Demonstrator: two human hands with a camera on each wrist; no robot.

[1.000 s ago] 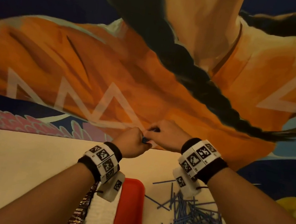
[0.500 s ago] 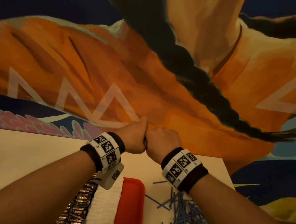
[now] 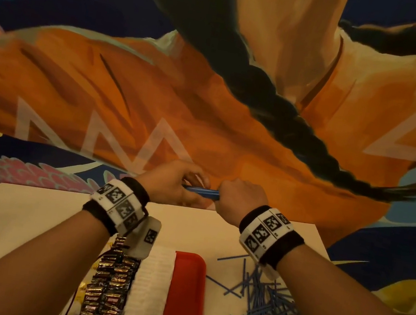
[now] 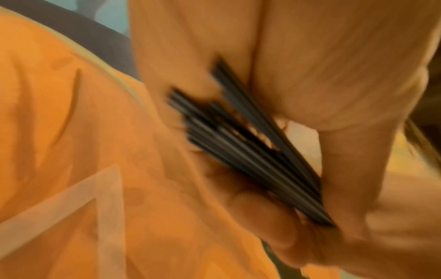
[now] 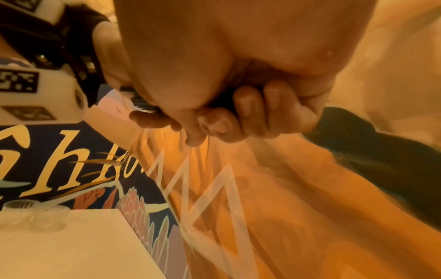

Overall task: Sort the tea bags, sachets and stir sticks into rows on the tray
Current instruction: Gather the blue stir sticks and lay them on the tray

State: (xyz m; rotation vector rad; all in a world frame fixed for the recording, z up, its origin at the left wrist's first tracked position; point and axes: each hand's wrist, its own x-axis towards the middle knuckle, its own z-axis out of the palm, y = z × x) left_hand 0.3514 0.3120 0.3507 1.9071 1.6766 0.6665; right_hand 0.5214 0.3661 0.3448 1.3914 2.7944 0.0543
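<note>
A bundle of blue stir sticks (image 3: 200, 191) was held up above the far edge of the worktop (image 3: 31, 212), clenched in the right hand (image 3: 241, 198) and cradled at its free end by the curled fingers of the left hand (image 3: 170, 188). The ends looked uneven and fanned, so sticks could have slipped out and dropped among the loose stir sticks (image 3: 268, 309) beside the red tray (image 3: 188, 289) if either grip had slackened.
</note>
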